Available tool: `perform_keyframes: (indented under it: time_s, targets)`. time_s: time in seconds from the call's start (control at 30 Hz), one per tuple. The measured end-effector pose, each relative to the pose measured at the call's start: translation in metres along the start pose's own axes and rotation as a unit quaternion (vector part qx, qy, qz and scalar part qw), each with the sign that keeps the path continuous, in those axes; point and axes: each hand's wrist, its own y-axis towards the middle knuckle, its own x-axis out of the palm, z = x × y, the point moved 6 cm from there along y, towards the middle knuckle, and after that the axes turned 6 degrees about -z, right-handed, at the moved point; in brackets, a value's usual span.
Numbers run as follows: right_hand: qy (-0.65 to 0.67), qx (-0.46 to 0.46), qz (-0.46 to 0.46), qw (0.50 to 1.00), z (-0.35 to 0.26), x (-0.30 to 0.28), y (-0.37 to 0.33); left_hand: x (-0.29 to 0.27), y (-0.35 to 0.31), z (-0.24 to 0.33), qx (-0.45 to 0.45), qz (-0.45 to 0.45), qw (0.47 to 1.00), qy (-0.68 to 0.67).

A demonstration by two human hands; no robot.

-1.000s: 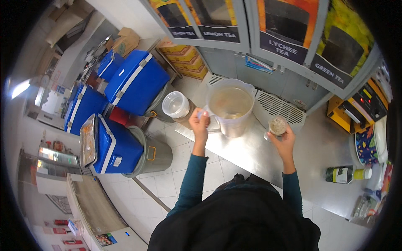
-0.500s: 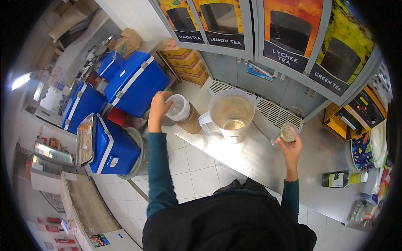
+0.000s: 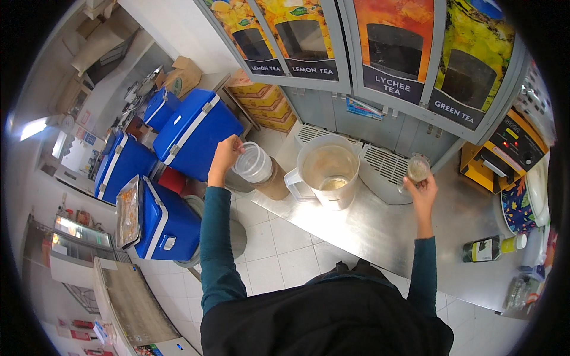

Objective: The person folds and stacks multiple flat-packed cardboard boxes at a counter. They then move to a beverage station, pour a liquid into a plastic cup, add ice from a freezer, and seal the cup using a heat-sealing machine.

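Note:
My left hand (image 3: 224, 155) is closed with its fingertips at the rim of a clear plastic tub (image 3: 253, 161). That tub sits on top of a see-through jar (image 3: 273, 181) with brown contents, at the left end of the steel counter. To the right of the jar stands a large translucent pitcher (image 3: 328, 199), with a little pale liquid at its bottom and its handle toward the jar. My right hand (image 3: 421, 191) is wrapped round a small clear cup (image 3: 418, 169), held above the counter beside a drip tray. What the cup contains is hard to make out.
Behind the steel counter (image 3: 380, 228) stands a grey drink dispenser (image 3: 332, 107) with a slotted drip tray (image 3: 386, 166). A yellow-and-black machine (image 3: 504, 154) and a dark bottle (image 3: 482, 249) are on the right. Blue cooler boxes (image 3: 196, 130) crowd the left.
My right hand has lifted the small cup slightly, up and to the right, and turned it. My left hand stays at the tub's rim, its fingers drawn closer together. The whole view has shifted a little.

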Motion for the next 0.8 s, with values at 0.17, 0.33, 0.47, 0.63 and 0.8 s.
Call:
perform_keyframes:
  time_s: [0.17, 0.33, 0.47, 0.63, 0.8]
  targets:
    - [-0.009, 0.010, 0.016, 1.000, 0.022, -0.004, 0.034, -0.044, -0.003, 0.024, -0.018, 0.055, 0.994, -0.094]
    - [-0.006, 0.014, 0.037, 0.999, 0.042, 0.001, 0.045, -0.100, -0.053, 0.078, 0.009, 0.150, 0.945, -0.291]
    - [-0.009, 0.012, 0.016, 1.000, 0.049, -0.003, 0.047, -0.107, -0.086, 0.134, 0.089, 0.151, 0.913, -0.368]
    - [-0.209, -0.090, 0.139, 0.964, -0.017, 0.002, 0.012, -0.072, -0.107, 0.180, 0.099, 0.119, 0.895, -0.418]
    - [-0.084, -0.166, -0.128, 0.974, -0.140, 0.054, -0.037, -0.002, -0.129, 0.228, 0.122, 0.014, 0.872, -0.473]
